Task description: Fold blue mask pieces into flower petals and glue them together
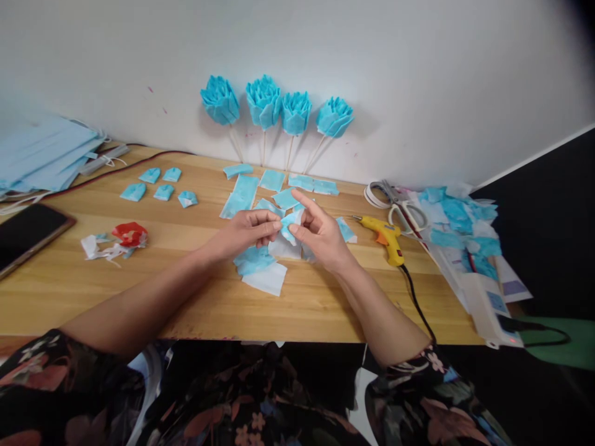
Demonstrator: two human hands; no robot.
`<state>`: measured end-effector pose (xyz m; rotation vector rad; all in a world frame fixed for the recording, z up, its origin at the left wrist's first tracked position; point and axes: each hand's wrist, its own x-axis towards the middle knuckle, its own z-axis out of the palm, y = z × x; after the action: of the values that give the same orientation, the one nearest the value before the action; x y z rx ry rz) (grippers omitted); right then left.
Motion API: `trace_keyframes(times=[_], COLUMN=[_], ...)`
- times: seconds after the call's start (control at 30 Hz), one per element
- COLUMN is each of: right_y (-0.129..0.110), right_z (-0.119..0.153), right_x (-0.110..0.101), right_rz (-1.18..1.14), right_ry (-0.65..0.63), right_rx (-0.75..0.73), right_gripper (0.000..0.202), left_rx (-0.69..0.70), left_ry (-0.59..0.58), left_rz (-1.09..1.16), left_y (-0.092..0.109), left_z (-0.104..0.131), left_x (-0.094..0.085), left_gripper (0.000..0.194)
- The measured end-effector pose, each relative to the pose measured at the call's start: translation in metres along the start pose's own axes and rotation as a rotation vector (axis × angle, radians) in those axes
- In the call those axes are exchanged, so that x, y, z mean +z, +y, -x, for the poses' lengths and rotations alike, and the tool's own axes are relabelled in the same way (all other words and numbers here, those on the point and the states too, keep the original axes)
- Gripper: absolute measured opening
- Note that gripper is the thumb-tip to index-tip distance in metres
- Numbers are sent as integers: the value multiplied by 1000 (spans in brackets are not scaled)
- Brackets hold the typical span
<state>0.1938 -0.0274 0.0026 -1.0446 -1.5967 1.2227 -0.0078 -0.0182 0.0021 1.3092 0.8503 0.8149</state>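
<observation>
Between my two hands, above the middle of the table, is a small folded piece of blue and white fabric [289, 224]. My left hand [255, 230] pinches its left edge. With thumb and fingers my right hand [320, 232] grips its right side, the index finger stretched out. Flat blue cut pieces [240, 196] and white ones [266, 279] lie on the table around and below my hands. Off to the left sit several small folded blue petals [134, 192]. A yellow glue gun [385, 238] lies right of my right hand, its nozzle pointing left.
Several blue fabric flowers on sticks [264, 102] lean against the wall. Face masks [51, 152] are stacked at far left, near a phone [32, 235]. Red and white scraps [130, 235] lie left. Scissors [406, 214], blue scraps [458, 214] and a power strip [488, 310] occupy the right.
</observation>
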Motion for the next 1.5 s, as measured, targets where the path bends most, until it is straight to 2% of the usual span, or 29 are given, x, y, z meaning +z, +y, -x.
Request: trace_keyframes(times=[0.13, 0.37, 0.67, 0.9, 1.03, 1.17, 1.37, 1.5], right_y=[-2, -1, -1, -2, -1, 1, -3, -7], right_z=[0, 0, 1, 1, 2, 2, 1, -2], right_x=[-2, 0, 2, 0, 2, 6, 3, -3], right_rz=[-26, -71, -61, -65, -34, -43, -89, -120], right_ry=[12, 22, 20, 34, 14, 10, -17, 35], right_rx=[30, 21, 25, 23, 20, 28, 61, 54], right_gripper=[68, 67, 67, 66, 66, 69, 70, 65], left_rx=[-5, 25, 43, 79, 85, 99, 81, 51], left_ry=[16, 54, 87, 195, 146, 88, 129, 136], left_rz=[136, -4, 11, 118, 23, -57, -10, 3], left_y=[-3, 2, 2, 1, 0, 2, -2, -5], left_z=[0, 2, 1, -1, 0, 3, 2, 1], left_x=[0, 3, 2, 0, 5, 11, 10, 8], left_gripper=[27, 25, 20, 24, 31, 29, 26, 26])
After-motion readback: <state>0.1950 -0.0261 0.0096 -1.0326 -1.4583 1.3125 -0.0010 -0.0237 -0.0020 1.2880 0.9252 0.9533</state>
